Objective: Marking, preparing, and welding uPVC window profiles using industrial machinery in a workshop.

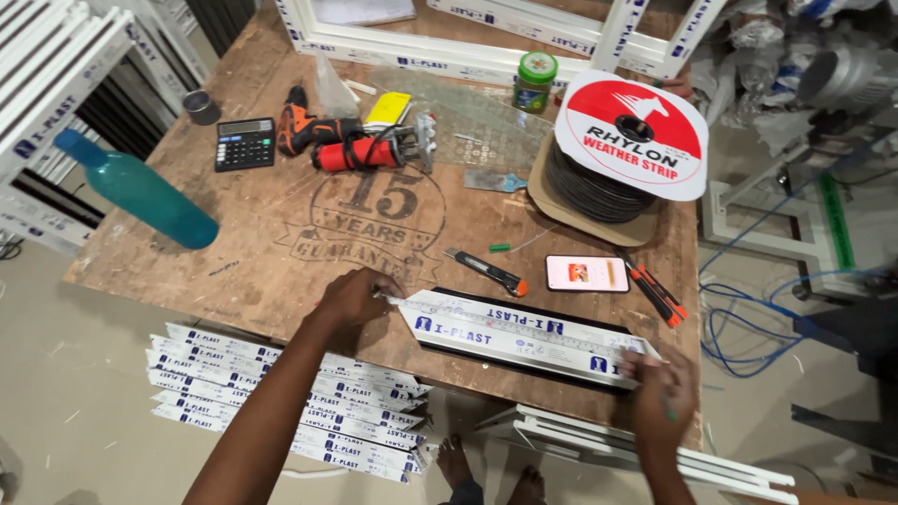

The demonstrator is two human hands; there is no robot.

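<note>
1. Brown and scratched, the big wooden table sits under both your hands.
2. Your left hand rests on the table at the left tip of the long white plastic strip with slanted ends. The fingers are curled and pinch a thin see-through ruler that lies along the strip.
3. Your right hand sits on the strip's right end, fingers bent down over it. I cannot tell how tight the grip is.
4. The strip lies flat near the front edge of the table — right between your two hands.
5. Just behind the strip are a grey and orange box cutter and a small phone with a lit screen.
6. Farther back you can see a black calculator, an orange drill and a big spool of black rubber strip.
7. A blue-green plastic bottle lies on the left side — well apart from your hands.
8. A pile of white plastic strips lies on the floor below.
</note>
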